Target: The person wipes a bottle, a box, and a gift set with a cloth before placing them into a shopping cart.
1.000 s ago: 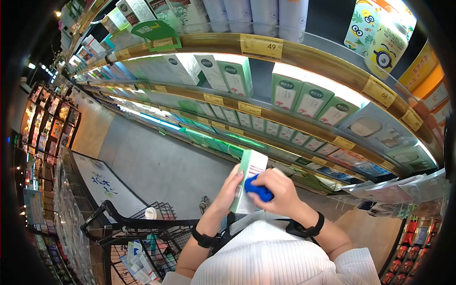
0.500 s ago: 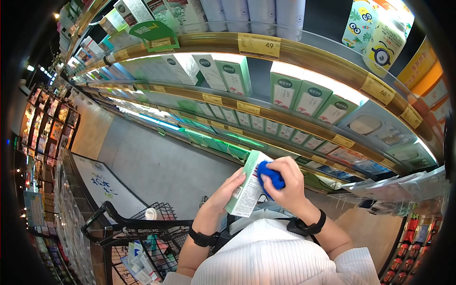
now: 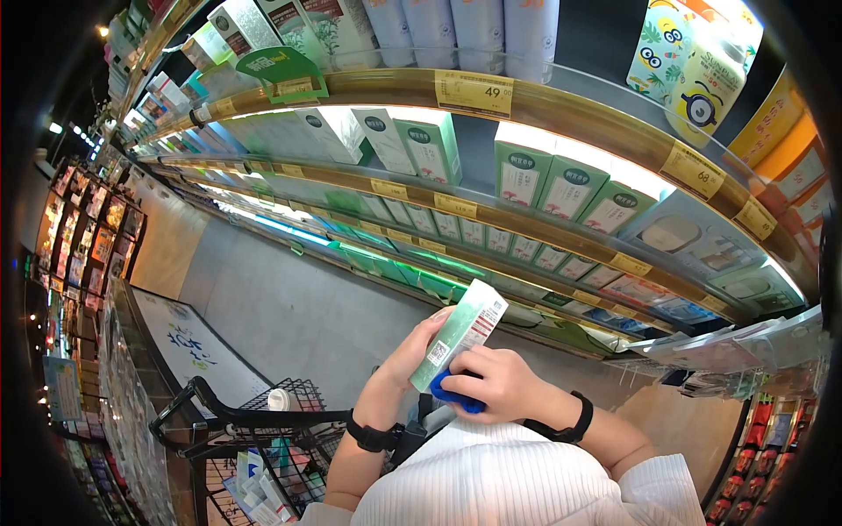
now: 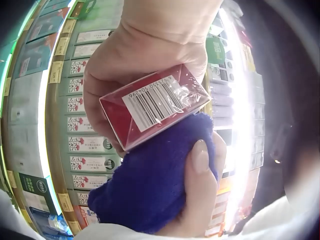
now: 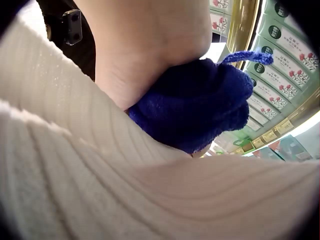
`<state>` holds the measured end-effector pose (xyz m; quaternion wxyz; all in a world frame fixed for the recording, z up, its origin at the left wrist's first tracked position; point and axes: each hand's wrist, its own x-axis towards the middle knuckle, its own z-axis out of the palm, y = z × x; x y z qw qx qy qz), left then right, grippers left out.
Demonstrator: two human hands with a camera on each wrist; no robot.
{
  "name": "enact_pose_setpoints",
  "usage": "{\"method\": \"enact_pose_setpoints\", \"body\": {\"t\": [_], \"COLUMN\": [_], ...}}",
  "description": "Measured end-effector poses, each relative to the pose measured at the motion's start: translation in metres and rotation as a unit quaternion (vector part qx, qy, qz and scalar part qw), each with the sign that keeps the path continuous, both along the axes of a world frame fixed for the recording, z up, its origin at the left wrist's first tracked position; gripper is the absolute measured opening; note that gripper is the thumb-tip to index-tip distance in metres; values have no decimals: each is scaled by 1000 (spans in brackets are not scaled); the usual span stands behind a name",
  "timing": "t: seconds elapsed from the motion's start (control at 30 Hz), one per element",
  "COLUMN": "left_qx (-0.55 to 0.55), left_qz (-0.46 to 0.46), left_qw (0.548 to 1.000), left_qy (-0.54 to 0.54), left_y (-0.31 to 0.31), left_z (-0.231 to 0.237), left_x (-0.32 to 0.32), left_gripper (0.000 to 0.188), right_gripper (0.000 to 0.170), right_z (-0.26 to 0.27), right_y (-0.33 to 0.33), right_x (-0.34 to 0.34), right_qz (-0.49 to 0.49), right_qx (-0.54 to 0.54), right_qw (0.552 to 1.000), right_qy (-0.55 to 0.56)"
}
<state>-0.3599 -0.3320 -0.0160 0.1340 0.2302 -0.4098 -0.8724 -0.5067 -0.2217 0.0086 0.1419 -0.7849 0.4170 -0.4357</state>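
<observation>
My left hand (image 3: 410,352) grips a slim green-and-white carton (image 3: 456,337) from its left side, and the carton stands tilted in front of my chest. The left wrist view shows its red end (image 4: 112,107) with a white barcode label under clear wrap. A blue cloth (image 3: 458,392) is bunched in my right hand (image 3: 504,384), against the carton's lower right side. In the left wrist view the thumb (image 4: 201,170) presses on the cloth, right beside the red end. From the right wrist the bundled cloth (image 5: 195,107) shows below the palm, and most of the fingers are hidden.
Ahead runs a tiered shelf with gold edges (image 3: 368,83), price tags and rows of green-and-white cartons (image 3: 574,184). At lower left stands a black wire shopping cart (image 3: 237,412) holding several packages and a white-lidded cup (image 3: 279,400). Grey floor (image 3: 263,280) lies between.
The cloth first moved up and right along the carton, then down to its lower end. The carton has been turned, now showing a green face and a printed side.
</observation>
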Motion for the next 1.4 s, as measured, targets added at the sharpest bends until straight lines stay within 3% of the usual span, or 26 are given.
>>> {"method": "enact_pose_setpoints", "body": {"t": [0.07,0.2,0.3,0.4,0.43,0.67,0.73,0.87,0.97,1.03,1.2,1.33,1.4], "left_qx": [-1,-2,23,52,28,90,16,51,-3,-56,-152,-186,-212], "left_qz": [-4,10,-39,-84,-69,-41,-66,-121,-89,-2,27,90,117], "left_qw": [1000,998,999,993,996,991,993,980,992,998,988,978,970], "left_qy": [-31,-64,-1,71,44,95,100,147,91,38,4,-17,-8], "left_y": [3,3,1,2,6,14,9,2,8,15,14,17,19], "left_z": [6,15,10,3,5,8,-2,-20,-10,-3,-4,-10,-15], "left_x": [0,1,7,10,10,11,17,27,26,24,31,34,35], "left_gripper": [49,50,52,52,53,60,64,70,76,85,89,90,81], "right_gripper": [26,29,31,30,30,31,31,31,32,31,29,29,28], "right_z": [-2,-6,-5,-2,-4,-6,-8,-9,-6,-2,0,-2,-1], "right_y": [-2,-6,-10,-13,-13,-13,-12,-9,-9,-9,-9,-10,-11], "right_x": [-2,-10,-18,-24,-24,-23,-22,-22,-22,-21,-14,-4,4], "right_qz": [-15,-141,-262,-324,-334,-326,-313,-303,-309,-300,-290,-167,-113], "right_qx": [-21,-63,-104,-113,-102,-89,-97,-127,-149,-129,-78,-59,-45], "right_qw": [999,988,959,936,933,934,936,934,930,942,952,984,993], "right_qy": [-25,-29,-39,-72,-88,-116,-130,-141,-133,-80,-64,-22,-13]}}
